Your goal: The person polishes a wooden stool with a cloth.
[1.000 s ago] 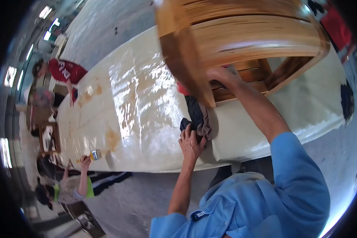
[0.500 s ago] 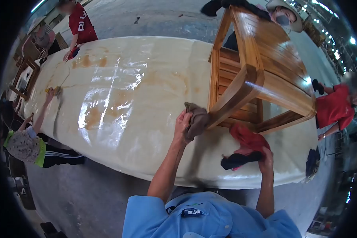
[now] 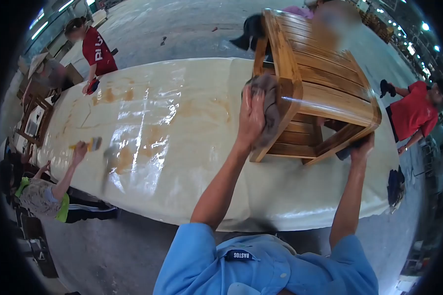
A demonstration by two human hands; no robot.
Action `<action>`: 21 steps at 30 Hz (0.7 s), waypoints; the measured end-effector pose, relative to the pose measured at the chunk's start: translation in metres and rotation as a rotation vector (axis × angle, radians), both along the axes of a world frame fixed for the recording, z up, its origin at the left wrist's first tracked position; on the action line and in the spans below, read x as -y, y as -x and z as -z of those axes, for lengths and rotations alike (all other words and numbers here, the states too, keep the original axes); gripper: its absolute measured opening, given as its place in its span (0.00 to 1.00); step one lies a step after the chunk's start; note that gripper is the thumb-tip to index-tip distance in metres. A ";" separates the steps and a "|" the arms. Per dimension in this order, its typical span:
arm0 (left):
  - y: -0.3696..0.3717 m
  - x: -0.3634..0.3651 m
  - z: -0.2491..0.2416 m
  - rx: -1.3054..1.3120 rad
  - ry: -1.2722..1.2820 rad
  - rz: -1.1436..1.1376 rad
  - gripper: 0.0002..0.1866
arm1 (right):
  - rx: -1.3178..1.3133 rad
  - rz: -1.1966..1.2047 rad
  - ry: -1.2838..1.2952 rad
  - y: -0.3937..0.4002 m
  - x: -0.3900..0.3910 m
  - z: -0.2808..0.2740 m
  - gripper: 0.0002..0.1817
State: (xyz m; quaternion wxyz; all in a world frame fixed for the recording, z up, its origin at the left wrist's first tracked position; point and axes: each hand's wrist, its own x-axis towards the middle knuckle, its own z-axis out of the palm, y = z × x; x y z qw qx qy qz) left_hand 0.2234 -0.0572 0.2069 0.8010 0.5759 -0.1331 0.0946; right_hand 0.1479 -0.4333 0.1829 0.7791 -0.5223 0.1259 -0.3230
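Observation:
A varnished wooden slatted table with a lower slatted shelf stands on the covered worktable in front of me. My left hand is closed on a grey-brown rag and presses it to the table's left side frame. At the right end, my right hand is against the lower edge of the frame, its fingers partly hidden behind the wood. A dark cloth shows at that hand; the red part of the bundle is out of sight.
Pale sheeting with brown stains and wet glare covers the worktable. At its left edge a person holds a brush. Other people in red shirts stand at far left and right. Dark gloves hang at the right edge. Another person is behind the wooden table.
My left hand has moved up and right, bringing the rag onto the side frame. My right hand has gone up and right to the table's end. The wooden table sits tilted differently in view.

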 end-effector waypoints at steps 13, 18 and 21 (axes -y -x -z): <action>0.072 0.022 0.204 -0.062 -0.491 -0.513 0.07 | -0.715 0.531 -0.051 0.044 -0.051 0.157 0.30; 0.091 0.025 0.237 -0.253 -0.625 -0.402 0.09 | -0.582 0.309 -0.274 0.044 -0.104 0.200 0.19; 0.116 0.020 0.247 -0.144 -0.662 -0.186 0.11 | -0.360 0.393 -0.758 0.024 -0.146 0.168 0.13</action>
